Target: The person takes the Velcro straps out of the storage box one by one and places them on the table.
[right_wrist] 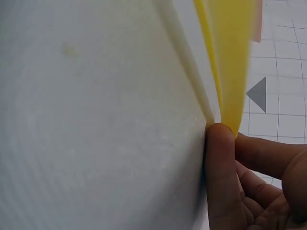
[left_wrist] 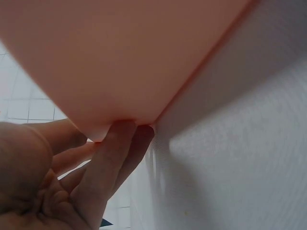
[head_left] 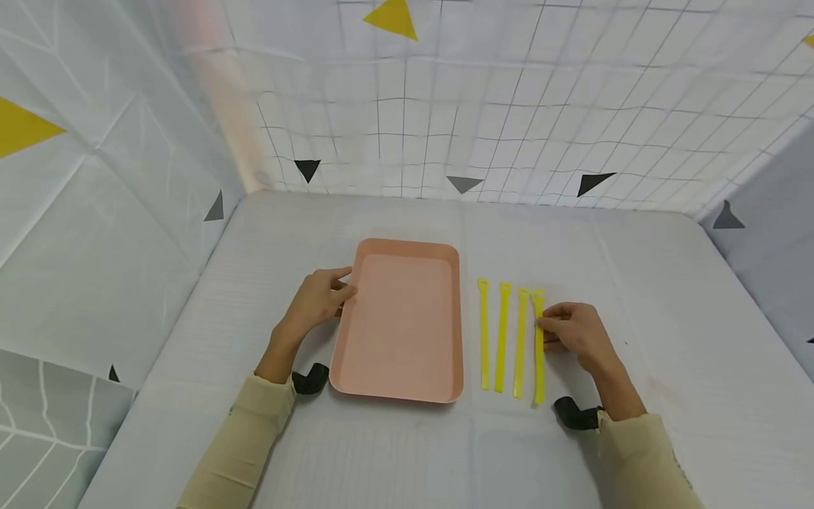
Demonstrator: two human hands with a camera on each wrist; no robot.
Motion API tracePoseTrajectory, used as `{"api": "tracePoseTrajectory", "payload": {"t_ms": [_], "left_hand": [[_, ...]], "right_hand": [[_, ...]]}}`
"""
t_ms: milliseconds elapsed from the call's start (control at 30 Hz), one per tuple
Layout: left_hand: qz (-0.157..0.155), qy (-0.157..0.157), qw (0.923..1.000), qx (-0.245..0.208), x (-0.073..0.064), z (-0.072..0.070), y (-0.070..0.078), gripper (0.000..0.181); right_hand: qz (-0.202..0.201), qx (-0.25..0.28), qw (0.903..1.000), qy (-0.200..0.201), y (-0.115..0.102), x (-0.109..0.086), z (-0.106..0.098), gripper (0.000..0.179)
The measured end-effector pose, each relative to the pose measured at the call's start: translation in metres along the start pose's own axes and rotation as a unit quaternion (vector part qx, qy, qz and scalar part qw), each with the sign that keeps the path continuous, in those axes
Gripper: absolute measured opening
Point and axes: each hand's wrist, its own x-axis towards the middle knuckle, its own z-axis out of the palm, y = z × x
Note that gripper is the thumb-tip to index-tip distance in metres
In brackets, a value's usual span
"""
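A shallow pink tray (head_left: 400, 325) lies on the white table. My left hand (head_left: 318, 300) grips its left edge, and in the left wrist view the fingers (left_wrist: 108, 160) press against the outer wall. To the right of the tray, several flat yellow cable ties (head_left: 502, 339) with slotted heads lie side by side, lengthwise to me. The rightmost cable tie (head_left: 539, 353) is pinched between thumb and fingers of my right hand (head_left: 575, 332). In the right wrist view, this yellow strip (right_wrist: 232, 62) rises from the fingertips (right_wrist: 220, 136) in a close-up.
White grid-lined sheeting (head_left: 509, 106) hangs behind the table, with black, grey and yellow triangles on it. A pale side sheet (head_left: 95, 212) stands at the left. Black wrist mounts (head_left: 575, 413) sit beside both cuffs, close over the table (head_left: 420, 452).
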Motion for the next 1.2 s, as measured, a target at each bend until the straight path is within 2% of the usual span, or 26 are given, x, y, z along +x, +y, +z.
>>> {"api": "tracePoseTrajectory", "payload": {"t_ms": [700, 967, 1100, 1200], "left_hand": [[0.004, -0.002, 1.0000, 0.002, 0.0044, -0.0015, -0.0016, 0.054], [0.014, -0.001, 0.9999, 0.006, 0.0025, -0.0017, -0.0014, 0.053], [0.012, 0.000, 0.9999, 0.009, 0.0018, -0.0017, -0.0010, 0.053], [0.009, 0.001, 0.9999, 0.014, 0.0011, -0.0008, 0.0000, 0.053]], "right_hand": [[0.001, -0.068, 0.9976, 0.012, -0.0024, -0.0004, -0.0021, 0.024], [-0.003, -0.066, 0.9977, 0.016, -0.0032, -0.0021, -0.0012, 0.026], [-0.009, -0.058, 0.9978, 0.031, -0.0030, -0.0040, -0.0005, 0.030], [-0.014, -0.050, 0.9968, 0.061, -0.0026, -0.0065, 0.0003, 0.032]]}}
